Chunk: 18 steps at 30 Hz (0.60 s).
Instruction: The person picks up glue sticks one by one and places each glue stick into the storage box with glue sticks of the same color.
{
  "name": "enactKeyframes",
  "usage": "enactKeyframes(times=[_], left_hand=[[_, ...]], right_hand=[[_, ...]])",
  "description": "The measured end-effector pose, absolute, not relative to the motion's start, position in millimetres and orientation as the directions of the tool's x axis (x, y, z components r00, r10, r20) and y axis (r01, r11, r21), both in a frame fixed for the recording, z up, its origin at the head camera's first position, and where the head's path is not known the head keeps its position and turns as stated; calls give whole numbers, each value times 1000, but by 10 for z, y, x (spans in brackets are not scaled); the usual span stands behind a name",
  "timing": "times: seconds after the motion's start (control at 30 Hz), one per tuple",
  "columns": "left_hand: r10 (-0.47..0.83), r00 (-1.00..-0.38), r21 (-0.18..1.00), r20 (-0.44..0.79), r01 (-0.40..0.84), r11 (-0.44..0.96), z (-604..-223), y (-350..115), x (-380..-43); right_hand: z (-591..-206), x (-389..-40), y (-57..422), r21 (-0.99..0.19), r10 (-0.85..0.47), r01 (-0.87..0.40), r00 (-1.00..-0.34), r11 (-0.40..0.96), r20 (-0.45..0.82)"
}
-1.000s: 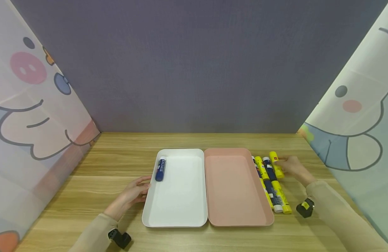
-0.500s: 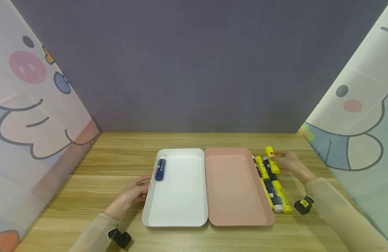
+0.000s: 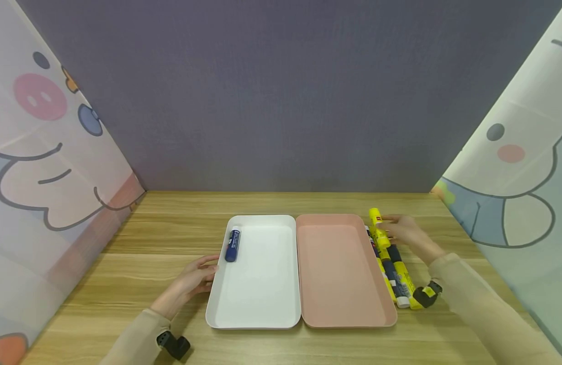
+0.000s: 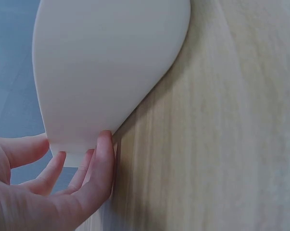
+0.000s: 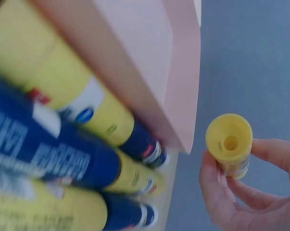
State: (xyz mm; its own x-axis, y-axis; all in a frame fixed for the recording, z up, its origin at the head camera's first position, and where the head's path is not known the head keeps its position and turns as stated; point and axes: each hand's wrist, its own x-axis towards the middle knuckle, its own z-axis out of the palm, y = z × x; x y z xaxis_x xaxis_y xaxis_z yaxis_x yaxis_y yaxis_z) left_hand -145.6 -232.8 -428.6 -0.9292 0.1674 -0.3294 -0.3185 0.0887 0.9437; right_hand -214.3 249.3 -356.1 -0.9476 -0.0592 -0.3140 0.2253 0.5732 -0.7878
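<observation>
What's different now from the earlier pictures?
The right hand lifted a yellow cylindrical stick off the wood-grain table and carried it left, toward the pink rectangular tray. The left hand stayed touching the white rectangular tray, and the dark blue, white-ended stick inside it stayed put.

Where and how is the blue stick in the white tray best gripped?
The blue stick is probably best pinched across mid-barrel, from above and slightly right: it lies on its side along the left wall of the white tray, which crowds that side, while bare floor opens to its right.
</observation>
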Motion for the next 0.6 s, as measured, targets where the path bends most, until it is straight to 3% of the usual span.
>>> enactKeyframes(times=[0.27,0.6], left_hand=[[156,-931,943,-331,-320,94,-4281,-2318,-1456],[184,-927,945,-327,-318,79,-4283,-2331,-1462]], right_hand=[[-3593,-2168,2341,-825,-128,188,-946,533,-297],[-3609,-2215,2076,-845,-137,229,-934,484,-331]])
